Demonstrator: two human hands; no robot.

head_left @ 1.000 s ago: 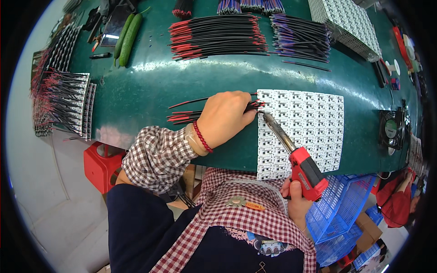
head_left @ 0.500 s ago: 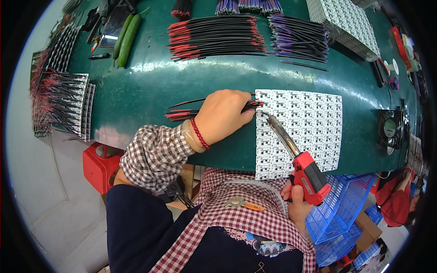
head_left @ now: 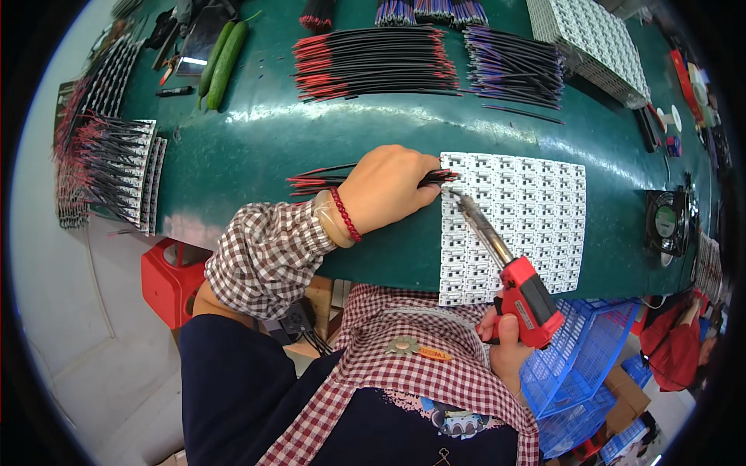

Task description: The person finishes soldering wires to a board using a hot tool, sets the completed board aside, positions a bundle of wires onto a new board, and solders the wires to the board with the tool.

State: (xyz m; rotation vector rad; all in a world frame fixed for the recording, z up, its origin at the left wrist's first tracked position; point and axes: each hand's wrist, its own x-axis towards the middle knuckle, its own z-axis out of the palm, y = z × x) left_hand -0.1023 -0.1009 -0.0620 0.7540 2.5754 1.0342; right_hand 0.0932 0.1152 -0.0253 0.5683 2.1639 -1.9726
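Wires (head_left: 441, 178) clasped in your left hand (head_left: 392, 188) reach the board (head_left: 536, 221) at its far left, seemingly for soldering, so the next touch calls for steadying the iron (head_left: 527, 291) your right hand (head_left: 509, 349) grips.

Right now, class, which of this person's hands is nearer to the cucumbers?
Left. The left hand, holding wires, is below and right of the cucumbers in the picture; the right hand, gripping a red soldering iron, sits lower and farther right.

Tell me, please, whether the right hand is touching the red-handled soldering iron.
Touching: the head view shows the right hand gripping the red-handled soldering iron, with the thumb and fingers against its handle.
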